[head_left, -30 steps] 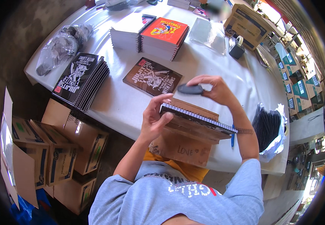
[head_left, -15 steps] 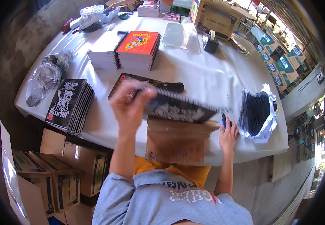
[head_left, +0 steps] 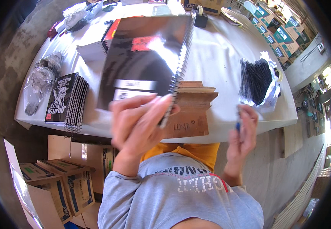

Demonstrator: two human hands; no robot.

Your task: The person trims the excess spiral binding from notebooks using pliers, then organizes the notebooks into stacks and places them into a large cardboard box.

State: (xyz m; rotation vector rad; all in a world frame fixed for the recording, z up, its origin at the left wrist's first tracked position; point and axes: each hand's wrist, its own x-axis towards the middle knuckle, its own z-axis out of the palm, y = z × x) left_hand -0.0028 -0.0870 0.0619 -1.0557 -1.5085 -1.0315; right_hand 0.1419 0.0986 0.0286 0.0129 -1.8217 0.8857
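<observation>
My left hand (head_left: 140, 124) grips a black spiral notebook (head_left: 142, 72) by its lower coiled corner. The notebook is raised over the table, its dark glossy cover tilted toward me with a red patch and white labels, its wire coil on the right side. My right hand (head_left: 245, 133) is closed around a small blue-handled tool (head_left: 238, 125), off the table's near edge; its exact kind is too blurred to tell. Between the hands a brown cardboard stand (head_left: 186, 128) sits at the table edge, partly covered by the notebook and my left hand.
At the left lie a stack of black spiral notebooks (head_left: 60, 101) and a clear plastic bag (head_left: 41, 86). A white wrapper holding black coils (head_left: 255, 82) lies at the right. Farther back stand a white notebook stack (head_left: 90, 51) and a tape dispenser (head_left: 200, 20). Cartons (head_left: 70, 187) sit below left.
My left hand has lifted and turned the notebook from low over the cardboard stand to upright, cover facing me. My right hand has risen off the table with the blue-handled tool.
</observation>
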